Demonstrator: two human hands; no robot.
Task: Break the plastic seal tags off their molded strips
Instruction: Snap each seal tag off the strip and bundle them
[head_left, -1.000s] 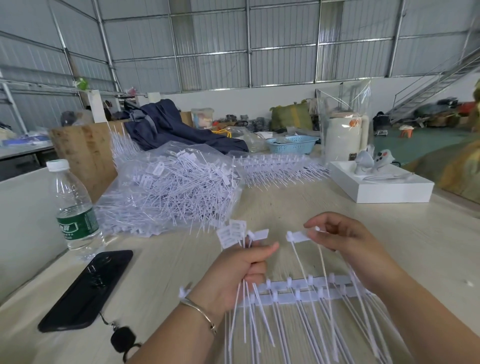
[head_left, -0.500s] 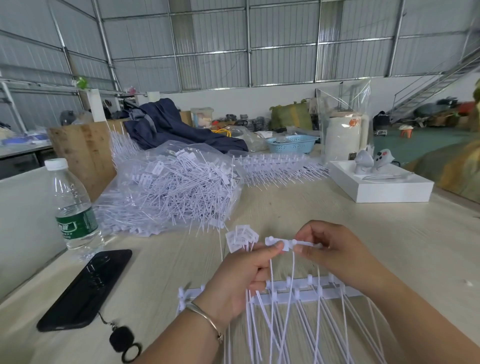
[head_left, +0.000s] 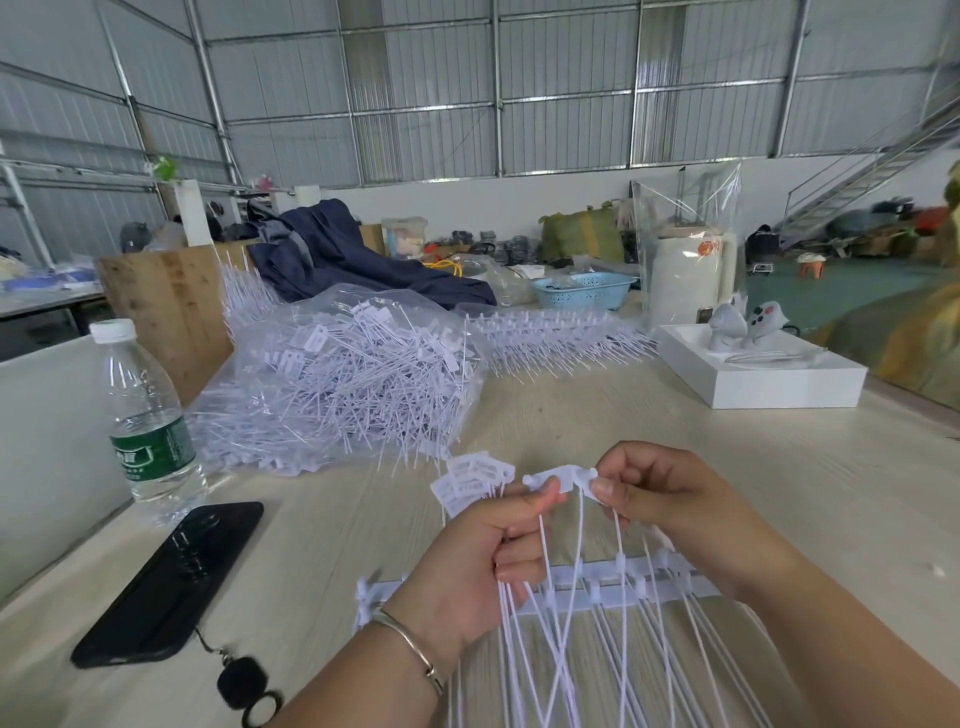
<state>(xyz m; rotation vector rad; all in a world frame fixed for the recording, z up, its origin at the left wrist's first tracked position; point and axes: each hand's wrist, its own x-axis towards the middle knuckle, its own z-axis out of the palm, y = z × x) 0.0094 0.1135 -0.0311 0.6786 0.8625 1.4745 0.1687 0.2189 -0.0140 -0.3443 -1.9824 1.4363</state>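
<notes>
Holding, head view: my left hand grips a bundle of tags, fingers curled round their stems. My right hand pinches one tag between thumb and fingers, touching left thumb. Strip lies on table beneath both hands. Bag of loose tags beyond; bottle, phone left.

A factory shed: corrugated metal walls, steel staircase, heaped seal tags on a worktable.

Matt white plastic seal tags lie on a pale, smooth wood-grain table.
</notes>
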